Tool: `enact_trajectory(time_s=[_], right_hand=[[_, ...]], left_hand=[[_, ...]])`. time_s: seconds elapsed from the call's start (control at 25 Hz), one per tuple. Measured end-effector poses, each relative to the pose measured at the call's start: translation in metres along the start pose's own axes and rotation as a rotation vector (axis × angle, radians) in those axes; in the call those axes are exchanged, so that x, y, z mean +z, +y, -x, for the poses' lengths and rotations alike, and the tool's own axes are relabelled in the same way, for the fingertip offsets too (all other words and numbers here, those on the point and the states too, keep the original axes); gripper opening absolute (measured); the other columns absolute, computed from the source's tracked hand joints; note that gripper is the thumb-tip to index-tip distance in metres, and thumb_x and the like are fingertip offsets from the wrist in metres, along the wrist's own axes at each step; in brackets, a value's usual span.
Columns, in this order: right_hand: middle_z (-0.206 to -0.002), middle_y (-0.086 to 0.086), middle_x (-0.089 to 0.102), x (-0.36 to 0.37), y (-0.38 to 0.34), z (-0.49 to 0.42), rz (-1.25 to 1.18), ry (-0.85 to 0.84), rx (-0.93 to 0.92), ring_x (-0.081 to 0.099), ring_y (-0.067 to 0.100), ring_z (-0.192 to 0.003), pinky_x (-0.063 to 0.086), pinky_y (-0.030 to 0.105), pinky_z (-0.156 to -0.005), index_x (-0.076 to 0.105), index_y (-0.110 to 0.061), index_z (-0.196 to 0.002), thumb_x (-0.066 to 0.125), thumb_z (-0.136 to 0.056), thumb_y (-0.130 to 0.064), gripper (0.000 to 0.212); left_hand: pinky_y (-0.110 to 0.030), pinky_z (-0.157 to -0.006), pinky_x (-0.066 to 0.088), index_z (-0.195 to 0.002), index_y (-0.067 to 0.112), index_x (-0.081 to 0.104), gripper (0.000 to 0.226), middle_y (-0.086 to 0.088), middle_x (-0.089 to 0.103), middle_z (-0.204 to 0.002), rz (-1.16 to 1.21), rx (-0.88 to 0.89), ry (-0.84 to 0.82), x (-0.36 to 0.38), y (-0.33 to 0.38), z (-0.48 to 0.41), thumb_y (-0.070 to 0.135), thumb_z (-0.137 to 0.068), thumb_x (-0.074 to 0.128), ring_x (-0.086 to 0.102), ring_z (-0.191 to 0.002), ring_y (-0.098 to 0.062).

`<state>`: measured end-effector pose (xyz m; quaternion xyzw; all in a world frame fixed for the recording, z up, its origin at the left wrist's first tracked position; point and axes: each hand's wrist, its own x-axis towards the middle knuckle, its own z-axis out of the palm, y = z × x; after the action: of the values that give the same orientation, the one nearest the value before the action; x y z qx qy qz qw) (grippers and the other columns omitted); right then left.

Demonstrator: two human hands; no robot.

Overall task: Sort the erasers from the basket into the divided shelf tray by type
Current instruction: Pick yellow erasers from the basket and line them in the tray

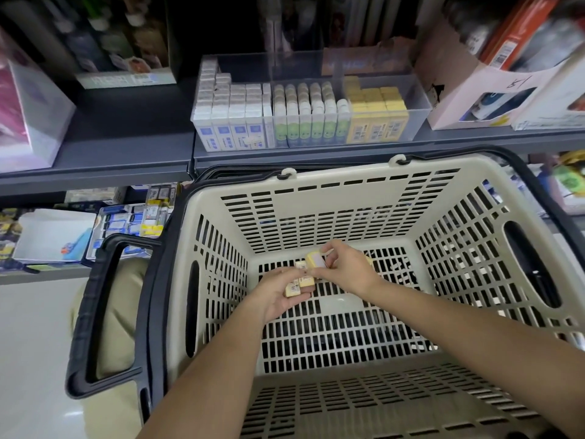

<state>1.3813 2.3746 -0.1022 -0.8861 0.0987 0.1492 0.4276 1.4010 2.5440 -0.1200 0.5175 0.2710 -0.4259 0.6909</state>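
Inside the beige basket, the left hand has its grip cupped round several yellow erasers. At its 1 o'clock, the right hand holds a single yellow eraser in a pinching grip. The clear divided tray sits at 12 o'clock.

Yellow erasers held low inside the slotted beige basket.

A stationery shop: grey shelves stocked with packaged goods, barcoded erasers, and a shopping basket.

grey shelf | pink-white box L | cardboard box R | white tray lower L
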Motion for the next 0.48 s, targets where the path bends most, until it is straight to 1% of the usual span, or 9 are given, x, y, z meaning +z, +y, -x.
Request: enact_trajectory(time_s=[0.12,0.2,0.24,0.28,0.32,0.36,0.4,0.44,0.48], right_hand=[[-0.073,-0.005,0.056,0.010,-0.009,0.002,-0.031,-0.078,-0.016,0.053,0.006,-0.064,0.042,0.016,-0.056,0.049,-0.021,-0.100,0.078,-0.073,-0.029,0.040],[-0.075,-0.008,0.057,0.017,-0.011,0.002,-0.068,-0.164,-0.056,0.055,0.004,-0.066,0.044,0.010,-0.057,0.052,-0.025,-0.097,0.076,-0.075,-0.023,0.033],[-0.077,-0.009,0.057,0.018,-0.012,0.000,-0.056,-0.161,-0.069,0.056,0.006,-0.069,0.046,0.010,-0.060,0.053,-0.025,-0.098,0.073,-0.078,-0.022,0.028],[-0.083,-0.009,0.057,0.016,-0.011,-0.002,0.010,-0.126,-0.076,0.057,0.010,-0.075,0.049,0.015,-0.065,0.055,-0.024,-0.101,0.069,-0.081,-0.021,0.024],[-0.093,-0.007,0.056,0.013,-0.009,-0.006,0.150,-0.086,-0.094,0.057,0.014,-0.085,0.050,0.021,-0.073,0.055,-0.022,-0.108,0.064,-0.084,-0.020,0.025],[-0.107,-0.003,0.054,0.011,-0.006,-0.010,0.328,-0.079,-0.126,0.055,0.017,-0.097,0.049,0.027,-0.081,0.053,-0.020,-0.118,0.059,-0.086,-0.017,0.033],[-0.119,0.001,0.049,0.010,-0.003,-0.014,0.487,-0.111,-0.164,0.051,0.020,-0.109,0.047,0.031,-0.088,0.049,-0.019,-0.127,0.056,-0.087,-0.015,0.041],[-0.126,0.003,0.044,0.011,0.000,-0.017,0.601,-0.162,-0.193,0.046,0.021,-0.117,0.044,0.033,-0.093,0.046,-0.019,-0.131,0.054,-0.087,-0.012,0.045],[-0.128,0.004,0.042,0.013,0.002,-0.019,0.656,-0.202,-0.208,0.043,0.022,-0.120,0.043,0.034,-0.096,0.046,-0.019,-0.130,0.053,-0.087,-0.012,0.044]], left_hand=[[-0.035,-0.070,0.058,-0.113,0.003,0.058,0.045,-0.017,0.070,-0.100,0.069,-0.005,-0.098,0.002,0.004,0.004,0.018,-0.075,0.076,0.070,-0.089,-0.026],[-0.033,-0.066,0.058,-0.114,0.005,0.056,0.050,-0.014,0.069,-0.100,0.060,0.013,-0.064,0.001,0.004,0.005,0.014,-0.070,0.078,0.070,-0.085,-0.023],[-0.033,-0.064,0.057,-0.113,0.008,0.055,0.047,-0.014,0.067,-0.101,0.049,0.028,-0.013,0.000,0.003,0.004,0.011,-0.072,0.077,0.069,-0.085,-0.023],[-0.033,-0.063,0.057,-0.111,0.010,0.054,0.043,-0.014,0.066,-0.103,0.049,0.044,0.054,-0.002,0.003,0.003,0.008,-0.074,0.076,0.068,-0.088,-0.024],[-0.032,-0.063,0.056,-0.107,0.013,0.055,0.039,-0.015,0.065,-0.104,0.064,0.060,0.118,-0.005,0.002,0.001,0.005,-0.075,0.075,0.066,-0.091,-0.025],[-0.032,-0.062,0.056,-0.102,0.016,0.055,0.036,-0.015,0.064,-0.104,0.086,0.073,0.166,-0.008,0.002,-0.001,0.004,-0.075,0.074,0.065,-0.093,-0.027],[-0.032,-0.060,0.055,-0.098,0.018,0.054,0.034,-0.015,0.064,-0.104,0.102,0.074,0.194,-0.010,0.003,-0.002,0.004,-0.075,0.075,0.064,-0.094,-0.027],[-0.032,-0.058,0.055,-0.096,0.020,0.054,0.034,-0.014,0.064,-0.103,0.105,0.066,0.209,-0.011,0.003,-0.001,0.004,-0.074,0.075,0.064,-0.093,-0.028],[-0.032,-0.056,0.055,-0.096,0.020,0.054,0.034,-0.014,0.063,-0.102,0.097,0.054,0.213,-0.010,0.003,-0.001,0.004,-0.074,0.075,0.065,-0.091,-0.027]])
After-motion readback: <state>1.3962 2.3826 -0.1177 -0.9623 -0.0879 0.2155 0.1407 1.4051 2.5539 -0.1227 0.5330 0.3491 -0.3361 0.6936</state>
